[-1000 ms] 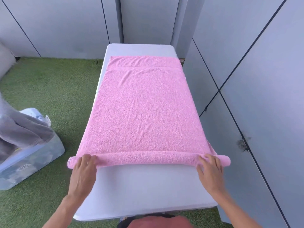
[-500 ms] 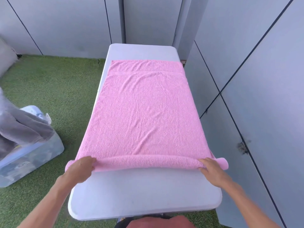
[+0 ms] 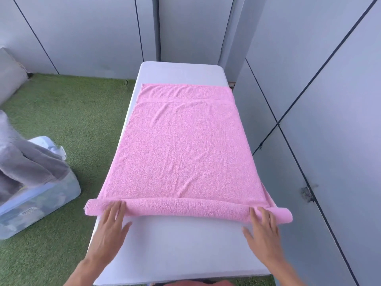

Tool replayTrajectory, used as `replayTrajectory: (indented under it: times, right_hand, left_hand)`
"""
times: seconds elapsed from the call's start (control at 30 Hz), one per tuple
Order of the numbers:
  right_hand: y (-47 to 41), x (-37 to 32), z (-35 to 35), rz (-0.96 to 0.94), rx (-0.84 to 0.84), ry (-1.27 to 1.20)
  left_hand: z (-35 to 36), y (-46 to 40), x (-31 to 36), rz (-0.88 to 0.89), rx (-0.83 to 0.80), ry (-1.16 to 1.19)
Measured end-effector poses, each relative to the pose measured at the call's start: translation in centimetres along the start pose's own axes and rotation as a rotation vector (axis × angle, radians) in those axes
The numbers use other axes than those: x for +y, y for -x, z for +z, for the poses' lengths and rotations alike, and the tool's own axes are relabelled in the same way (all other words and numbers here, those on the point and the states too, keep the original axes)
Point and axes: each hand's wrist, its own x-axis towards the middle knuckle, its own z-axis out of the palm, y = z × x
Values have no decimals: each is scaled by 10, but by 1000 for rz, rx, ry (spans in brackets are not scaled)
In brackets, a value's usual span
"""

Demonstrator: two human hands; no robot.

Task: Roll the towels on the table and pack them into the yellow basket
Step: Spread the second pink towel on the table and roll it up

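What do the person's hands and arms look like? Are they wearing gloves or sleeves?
No gloves and no sleeves show. The left hand and right hand are bare, and so are both forearms right down to the picture's bottom edge. No rings, watch or bracelets show either.

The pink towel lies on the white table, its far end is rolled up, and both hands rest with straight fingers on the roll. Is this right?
Not quite. The head view shows the pink towel on the white table rolled at its near end, not its far end, which lies flat. The left hand and right hand do rest with straight fingers on the roll.
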Motion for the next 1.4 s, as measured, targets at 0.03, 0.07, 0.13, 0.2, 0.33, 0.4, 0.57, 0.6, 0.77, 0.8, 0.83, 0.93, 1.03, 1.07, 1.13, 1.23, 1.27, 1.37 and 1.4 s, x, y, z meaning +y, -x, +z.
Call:
replayTrajectory:
  times: [0.03, 0.07, 0.13, 0.2, 0.33, 0.4, 0.57, 0.6, 0.77, 0.8, 0.83, 0.93, 1.03, 1.07, 1.13, 1.23, 1.27, 1.37, 1.4]
  right_hand:
    - [-2, 1, 1, -20, -22, -7]
    - [-7, 4, 2, -32, -28, -23]
    - [-21, 6, 4, -18, -21, -75]
    - [-33, 4, -1, 1, -33, -130]
    - [-50, 11, -21, -36, -244, -99]
    - [-56, 22, -32, -21, -482, -132]
    - [-63, 31, -36, 192, -357, -535]
    - [-61, 28, -32, 207, -178, -548]
    - [-25, 5, -13, 24, 184, -144]
    - [-19, 6, -6, 9, 159, -132]
    - [-17, 7, -1, 0, 116, -135]
    - [-25, 11, 5, -31, 35, -146]
    - [-38, 9, 5, -41, 27, -166]
    - [-41, 10, 4, -28, 18, -173]
    - [-45, 13, -4, -6, -70, -156]
    - [-55, 22, -28, -12, -372, -62]
    - [-59, 24, -37, 3, -499, -58]
    - [-63, 29, -46, 108, -644, -261]
    - [-61, 30, -45, 164, -607, -386]
  left_hand:
    - [3, 1, -3, 16, -25, -14]
    - [5, -3, -7, 15, -51, -7]
    - [-2, -18, -9, -24, -110, 62]
    - [-9, -32, -9, -99, -144, 130]
    - [-28, -54, -15, -119, -296, 81]
    - [-40, -66, -15, -139, -522, 58]
    - [-44, -69, -17, -238, -339, 221]
    - [-42, -65, -16, -253, -157, 197]
    - [-21, -25, 8, -41, 63, 106]
    - [-12, -19, 7, -26, 24, 97]
    - [-4, -16, 4, -9, -32, 84]
    - [5, -26, -5, 6, -86, 62]
    - [-4, -50, -6, -42, -136, 131]
    - [-9, -58, -7, -51, -163, 127]
    - [-22, -70, -9, -21, -254, 86]
    - [-39, -84, -9, -3, -592, -37]
    - [-41, -88, -8, -13, -703, -79]
    - [-40, -89, -5, -77, -747, 9]
    - [-37, -86, -5, -127, -654, 88]
